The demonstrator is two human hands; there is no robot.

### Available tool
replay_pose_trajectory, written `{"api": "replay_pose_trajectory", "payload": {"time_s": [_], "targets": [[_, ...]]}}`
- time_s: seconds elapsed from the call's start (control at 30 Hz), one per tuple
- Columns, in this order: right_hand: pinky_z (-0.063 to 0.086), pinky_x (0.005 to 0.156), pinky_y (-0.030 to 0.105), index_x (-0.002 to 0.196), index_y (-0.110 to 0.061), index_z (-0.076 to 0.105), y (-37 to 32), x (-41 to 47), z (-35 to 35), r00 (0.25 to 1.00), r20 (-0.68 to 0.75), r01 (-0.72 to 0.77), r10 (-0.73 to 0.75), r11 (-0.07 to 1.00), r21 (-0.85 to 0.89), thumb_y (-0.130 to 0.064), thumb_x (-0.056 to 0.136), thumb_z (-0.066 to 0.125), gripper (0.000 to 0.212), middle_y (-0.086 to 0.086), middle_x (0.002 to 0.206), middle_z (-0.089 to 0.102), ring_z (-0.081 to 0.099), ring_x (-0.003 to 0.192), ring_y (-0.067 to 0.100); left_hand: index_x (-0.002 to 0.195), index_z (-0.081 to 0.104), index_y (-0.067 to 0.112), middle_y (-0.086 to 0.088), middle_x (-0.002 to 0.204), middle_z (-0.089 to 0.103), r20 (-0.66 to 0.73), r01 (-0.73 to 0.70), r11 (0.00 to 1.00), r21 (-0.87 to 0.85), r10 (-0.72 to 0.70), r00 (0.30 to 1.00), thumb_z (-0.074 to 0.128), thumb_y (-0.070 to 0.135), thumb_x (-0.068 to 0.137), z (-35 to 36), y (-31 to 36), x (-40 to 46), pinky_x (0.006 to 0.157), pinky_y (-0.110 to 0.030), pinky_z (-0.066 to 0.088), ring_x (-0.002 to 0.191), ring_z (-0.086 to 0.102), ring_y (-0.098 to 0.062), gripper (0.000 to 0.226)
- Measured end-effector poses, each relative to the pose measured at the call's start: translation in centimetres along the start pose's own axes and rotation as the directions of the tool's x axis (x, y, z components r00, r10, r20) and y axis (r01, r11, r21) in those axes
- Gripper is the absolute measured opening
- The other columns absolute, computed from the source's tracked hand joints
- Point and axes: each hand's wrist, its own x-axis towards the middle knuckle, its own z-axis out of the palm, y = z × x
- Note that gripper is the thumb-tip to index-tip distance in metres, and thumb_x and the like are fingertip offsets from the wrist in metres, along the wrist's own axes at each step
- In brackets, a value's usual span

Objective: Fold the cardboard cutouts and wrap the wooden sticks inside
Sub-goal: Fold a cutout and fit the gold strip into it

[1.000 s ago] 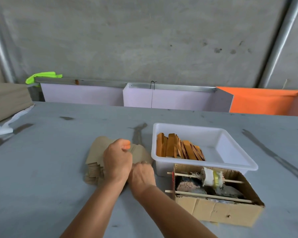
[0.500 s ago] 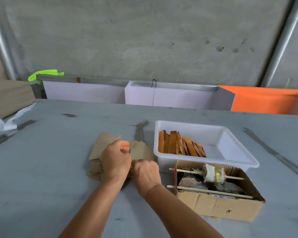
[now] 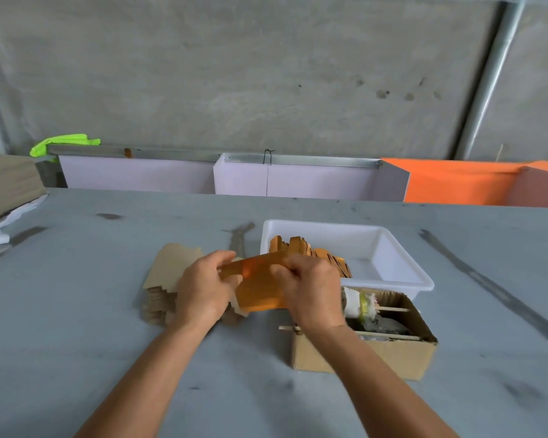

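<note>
- The cardboard cutout point(image 3: 260, 287) in work is an orange-brown sheet, glossy on its visible face, with a folded flap along its top edge. It is held above the surface point(image 3: 76, 311), between the stack of cutouts point(image 3: 168, 279) and the white tray point(image 3: 389, 257).
- Left hand point(image 3: 203, 289): fingers curled around the sheet's left end, thumb on the top edge.
- Right hand point(image 3: 310, 289): fingers curled over the sheet's right part, pinching the folded flap.
- The stack of cutouts is plain tan with stepped edges and lies flat on the surface, partly under the left hand.
- Change from the earlier frames: both hands were fists pressed on the tan stack, with no orange sheet raised. Both hands have since lifted and shifted right, and the orange sheet is now between them.
- The white tray holds a row of orange-brown folded pieces point(image 3: 298, 248) standing on edge at its left side.
- The cardboard box point(image 3: 361, 358) stands just in front of the tray. It holds thin wooden sticks point(image 3: 393, 308) laid across it, a white roll with a yellow band point(image 3: 359, 303), and grey material not clearly identifiable.
</note>
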Motion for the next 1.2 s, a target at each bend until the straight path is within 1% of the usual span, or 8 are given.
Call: {"api": "replay_pose_trajectory", "payload": {"time_s": [0.07, 0.2, 0.4, 0.53, 0.67, 0.83, 1.03, 1.2], "targets": [[0.026, 0.047, 0.017, 0.045, -0.019, 0.043, 1.4, -0.8, -2.3, 0.981, 0.033, -0.193, 0.191, 0.963, 0.186, -0.019, 0.082, 0.069, 0.045, -0.011, 0.041, 0.034, 0.029, 0.044, 0.008, 0.096, 0.07, 0.017, 0.0, 0.098, 0.071, 0.129, 0.072, 0.976, -0.205, -0.046, 0.991, 0.07, 0.004, 0.08, 0.1, 0.8, -0.8, 0.078, -0.02, 0.046, 0.087, 0.063, -0.011, 0.02], [0.043, 0.059, 0.027, 0.058, -0.013, 0.055, 3.3, -3.0, -6.0, 0.849, 0.229, -0.529, 0.477, 0.756, 0.385, -0.019, 0.084, 0.069, 0.03, 0.003, 0.063, 0.053, 0.05, 0.062, 0.014, 0.077, 0.071, 0.017, -0.004, 0.066, 0.069, 0.323, 0.189, 0.915, -0.357, -0.069, 0.944, 0.067, 0.0, 0.081, 0.8, 2.2, -2.9, 0.049, -0.016, 0.046, 0.054, 0.061, -0.008, 0.018], [0.051, 0.057, 0.025, 0.086, -0.015, 0.07, 4.9, -4.9, -9.9, 0.808, 0.269, -0.581, 0.523, 0.638, 0.504, -0.014, 0.082, 0.071, 0.004, 0.003, 0.085, 0.072, 0.068, 0.078, 0.019, 0.075, 0.071, 0.012, 0.005, 0.053, 0.063, 0.426, 0.225, 0.885, -0.408, -0.033, 0.904, 0.068, 0.0, 0.081, 2.4, 4.5, -5.2, 0.045, -0.016, 0.042, 0.045, 0.054, -0.002, 0.014], [0.048, 0.053, 0.018, 0.079, -0.009, 0.071, 5.9, -5.9, -11.3, 0.864, 0.232, -0.497, 0.447, 0.678, 0.541, -0.004, 0.08, 0.07, 0.005, 0.007, 0.075, 0.071, 0.064, 0.066, 0.015, 0.07, 0.072, 0.017, 0.001, 0.063, 0.069, 0.393, 0.136, 0.917, -0.375, 0.024, 0.919, 0.073, 0.004, 0.077, 3.0, 5.4, -6.5, 0.05, -0.014, 0.047, 0.055, 0.06, -0.004, 0.015], [0.044, 0.061, 0.019, 0.064, -0.019, 0.068, 7.1, -7.7, -12.2, 0.956, 0.122, -0.294, 0.267, 0.877, 0.38, 0.001, 0.076, 0.072, 0.024, -0.005, 0.063, 0.066, 0.057, 0.062, 0.008, 0.062, 0.068, 0.025, 0.011, 0.069, 0.067, 0.263, -0.218, 0.952, -0.215, 0.272, 0.926, 0.078, 0.01, 0.072, 3.6, 5.0, -8.7, 0.064, -0.009, 0.045, 0.069, 0.061, -0.002, 0.021], [0.047, 0.066, 0.02, 0.068, -0.017, 0.067, 8.4, -11.6, -12.9, 0.967, 0.068, 0.252, -0.247, 0.965, -0.076, -0.003, 0.071, 0.073, 0.017, -0.014, 0.072, 0.062, 0.058, 0.073, 0.007, 0.062, 0.062, 0.017, 0.012, 0.069, 0.058, 0.237, -0.705, 0.709, -0.025, 0.689, 0.685, 0.069, 0.018, 0.073, 4.2, 2.2, -11.8, 0.075, -0.028, 0.04, 0.069, 0.051, -0.009, 0.013], [0.047, 0.062, 0.028, 0.073, -0.021, 0.07, 10.1, -16.1, -12.4, 0.872, 0.339, 0.441, -0.354, 0.868, -0.228, -0.016, 0.08, 0.066, 0.009, -0.01, 0.074, 0.062, 0.056, 0.075, 0.012, 0.061, 0.066, 0.021, 0.011, 0.063, 0.056, 0.368, -0.802, 0.597, 0.009, 0.744, 0.558, 0.073, 0.017, 0.07, 4.9, -0.9, -14.4, 0.079, -0.027, 0.039, 0.066, 0.049, -0.011, 0.012], [0.052, 0.06, 0.032, 0.071, -0.018, 0.072, 9.9, -17.0, -12.2, 0.903, 0.368, 0.316, -0.222, 0.923, -0.221, -0.011, 0.073, 0.073, 0.008, -0.005, 0.071, 0.062, 0.058, 0.07, 0.019, 0.063, 0.073, 0.024, 0.011, 0.064, 0.06, 0.448, -0.693, 0.721, 0.012, 0.616, 0.648, 0.074, 0.026, 0.063, 5.1, -1.7, -15.3, 0.075, -0.024, 0.037, 0.07, 0.046, -0.003, 0.002]]}}
